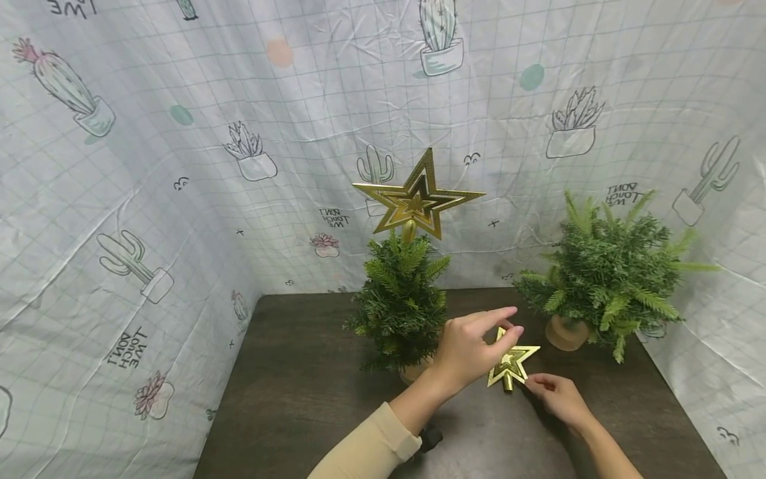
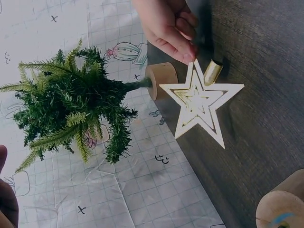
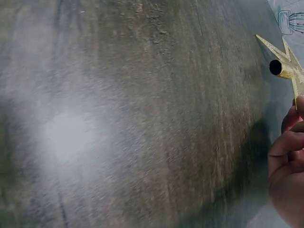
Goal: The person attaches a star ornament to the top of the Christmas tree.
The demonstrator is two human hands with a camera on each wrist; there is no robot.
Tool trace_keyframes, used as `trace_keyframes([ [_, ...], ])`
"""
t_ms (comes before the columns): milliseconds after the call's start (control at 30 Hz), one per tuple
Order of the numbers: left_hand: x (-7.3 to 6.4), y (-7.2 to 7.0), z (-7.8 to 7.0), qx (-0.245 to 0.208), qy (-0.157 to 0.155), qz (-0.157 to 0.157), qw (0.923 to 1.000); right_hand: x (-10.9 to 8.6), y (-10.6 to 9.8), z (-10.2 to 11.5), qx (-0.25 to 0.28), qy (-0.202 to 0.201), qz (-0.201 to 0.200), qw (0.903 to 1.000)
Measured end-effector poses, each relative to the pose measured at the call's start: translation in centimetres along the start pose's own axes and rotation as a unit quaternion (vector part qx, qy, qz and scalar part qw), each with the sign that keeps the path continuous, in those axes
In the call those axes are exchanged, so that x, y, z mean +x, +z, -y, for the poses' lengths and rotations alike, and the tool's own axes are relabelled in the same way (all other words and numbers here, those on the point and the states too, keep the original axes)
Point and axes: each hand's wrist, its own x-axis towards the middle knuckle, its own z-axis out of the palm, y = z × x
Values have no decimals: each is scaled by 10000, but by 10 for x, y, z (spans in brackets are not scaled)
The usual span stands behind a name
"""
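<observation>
My right hand (image 1: 559,399) pinches one point of a gold star tree topper (image 1: 507,359) between thumb and fingers. The topper's short tube points toward me, and its open end (image 3: 275,67) shows in the right wrist view. Above and left of that star is my left hand (image 1: 475,349), thumb and fingers spread with a gap between them. Only part of the left hand (image 2: 7,194) enters the left wrist view, apart from the star (image 2: 198,102). Behind it stands a small artificial Christmas tree (image 1: 401,299) with a larger gold star (image 1: 419,196) on top.
A second small artificial tree (image 1: 616,266) on a round wooden base (image 1: 565,332) stands at the back right without a star. Curtains (image 1: 317,86) printed with cacti enclose the dark wooden table (image 1: 287,372). A black object (image 1: 431,439) shows beside the left sleeve.
</observation>
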Motion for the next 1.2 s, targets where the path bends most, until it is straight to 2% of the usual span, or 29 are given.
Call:
trace_keyframes([
  [233,3,3,0,-41,-67,65,9999,-13,-2,-1,47,-78,-4,10000],
  [533,8,8,0,25,-144,130,9998,-36,-6,-8,-351,-236,-186,9989],
  [867,11,20,4,-169,-338,197,9991,-66,-15,-13,-237,-192,-432,9986],
  [1033,12,26,7,-166,-478,193,9985,-80,-21,-10,19,-300,-537,9981],
  [1200,13,31,9,-339,-676,189,9970,-94,-29,-6,131,-241,-596,9978],
])
